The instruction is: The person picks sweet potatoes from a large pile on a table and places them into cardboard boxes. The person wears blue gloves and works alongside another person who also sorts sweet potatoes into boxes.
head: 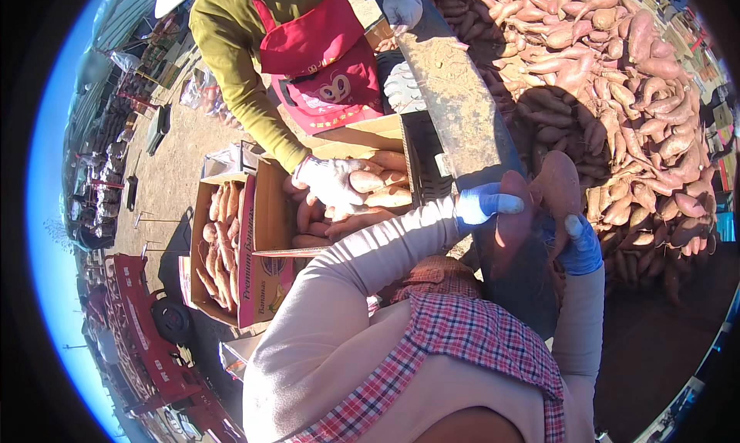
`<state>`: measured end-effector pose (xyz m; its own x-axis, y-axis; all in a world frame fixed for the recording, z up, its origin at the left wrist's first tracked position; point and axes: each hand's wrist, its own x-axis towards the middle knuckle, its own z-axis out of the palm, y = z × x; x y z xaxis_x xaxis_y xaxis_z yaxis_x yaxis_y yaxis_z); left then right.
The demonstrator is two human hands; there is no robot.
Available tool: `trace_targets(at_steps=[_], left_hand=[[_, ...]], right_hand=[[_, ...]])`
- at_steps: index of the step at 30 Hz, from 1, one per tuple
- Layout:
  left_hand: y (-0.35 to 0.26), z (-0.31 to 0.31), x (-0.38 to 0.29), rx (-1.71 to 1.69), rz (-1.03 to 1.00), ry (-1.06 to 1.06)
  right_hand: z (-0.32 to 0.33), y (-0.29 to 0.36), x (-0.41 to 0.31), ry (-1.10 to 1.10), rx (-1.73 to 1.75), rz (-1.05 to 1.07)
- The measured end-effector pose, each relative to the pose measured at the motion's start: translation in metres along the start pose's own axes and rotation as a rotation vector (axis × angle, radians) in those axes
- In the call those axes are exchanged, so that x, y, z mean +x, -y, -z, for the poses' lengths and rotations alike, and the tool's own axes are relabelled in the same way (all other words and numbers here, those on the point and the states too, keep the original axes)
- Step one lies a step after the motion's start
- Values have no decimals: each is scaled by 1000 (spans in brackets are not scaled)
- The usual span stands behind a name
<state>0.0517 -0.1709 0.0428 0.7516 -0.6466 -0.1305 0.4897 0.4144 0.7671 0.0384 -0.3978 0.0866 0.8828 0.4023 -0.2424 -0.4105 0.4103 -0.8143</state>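
Note:
My left hand (483,206), in a blue glove, grips a reddish sweet potato (513,217) over the dark edge of the truck bed or ledge (520,287). Just to its right, my right hand (580,247), also blue-gloved, holds a larger, rounded sweet potato (558,180) with a tapering lower end. The two roots are side by side, and I cannot tell whether they touch. Beyond both hands rises a large heap of loose sweet potatoes (624,102).
A co-worker's white-gloved hand (332,183) reaches into an open cardboard box (277,211) of sweet potatoes. Left of it stands a filled banana carton (248,258). A soil-covered ledge (457,96) separates boxes from heap. A red vehicle (150,333) stands at the lower left.

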Motion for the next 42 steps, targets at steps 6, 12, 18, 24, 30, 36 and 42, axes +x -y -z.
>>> trace_targets(at_steps=[6, 12, 18, 24, 30, 36, 42], left_hand=[[-73, 83, -178, 249, -6, -220], [-132, 127, -314, 1462, 363, -635], [-97, 174, -322, 1761, 906, -604], [-8, 214, -287, 1864, 1060, -563], [-58, 213, -297, 895, 395, -785], [-49, 86, -232, 227, -318, -460], [-37, 29, -187, -308, -571, -465]], right_hand=[[14, -56, 2, -11, -145, -210], [80, -138, 26, -357, -9, -477], [84, -130, 21, -396, -48, -443], [53, -122, 17, -424, -80, -383], [-9, -105, 17, -404, -233, -306], [-121, -92, 16, -220, -729, 11], [-181, -110, 24, 298, -1154, -20]])
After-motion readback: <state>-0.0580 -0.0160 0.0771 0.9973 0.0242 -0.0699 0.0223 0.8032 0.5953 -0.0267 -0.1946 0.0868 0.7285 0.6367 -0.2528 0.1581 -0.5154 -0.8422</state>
